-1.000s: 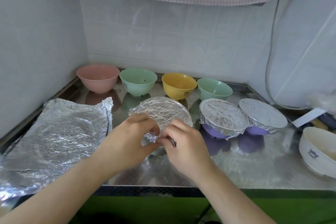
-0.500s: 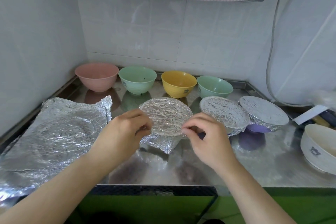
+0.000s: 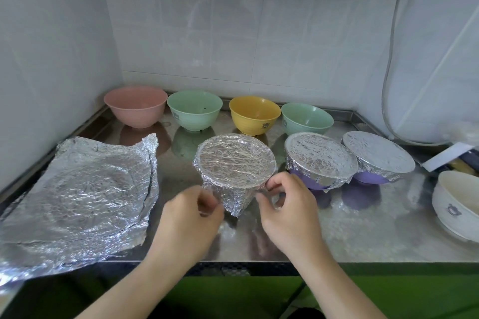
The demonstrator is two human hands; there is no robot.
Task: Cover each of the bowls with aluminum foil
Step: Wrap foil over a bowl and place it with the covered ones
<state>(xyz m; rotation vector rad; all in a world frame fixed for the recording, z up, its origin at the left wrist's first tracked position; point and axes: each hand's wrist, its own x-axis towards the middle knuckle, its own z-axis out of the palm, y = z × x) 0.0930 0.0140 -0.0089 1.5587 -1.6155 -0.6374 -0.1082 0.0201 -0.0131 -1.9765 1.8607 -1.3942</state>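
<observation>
While I watch through the head camera, a foil-wrapped bowl (image 3: 234,163) sits upright at the centre of the steel counter (image 3: 363,228), its flat round foil top facing up and a loose point of foil hanging toward six o'clock. What colour it is, and what it holds, I cannot tell.

My left hand (image 3: 190,217), at seven o'clock from that bowl, is blurred; its fingers are curled at the foil skirt, but I cannot tell if they grip it. My right hand (image 3: 290,210), at five o'clock, has thumb and forefinger curled and pinching the foil edge under the rim.

I count nine bowls. Four open ones stand in a row at twelve o'clock along the tiled wall: a pink bowl (image 3: 136,106), a green bowl (image 3: 194,109), a yellow bowl (image 3: 254,114) and a second green bowl (image 3: 307,119). They look empty apart from small dark specks in the first green one. At three o'clock two purple bowls, the nearer (image 3: 320,160) and the farther (image 3: 378,155), are each capped with foil and touch each other. A white bowl (image 3: 456,199) sits at the right edge, uncovered, tilted toward me.

One stack of crumpled foil sheets (image 3: 77,197) lies flat at nine o'clock, its long axis running from near edge to wall.
</observation>
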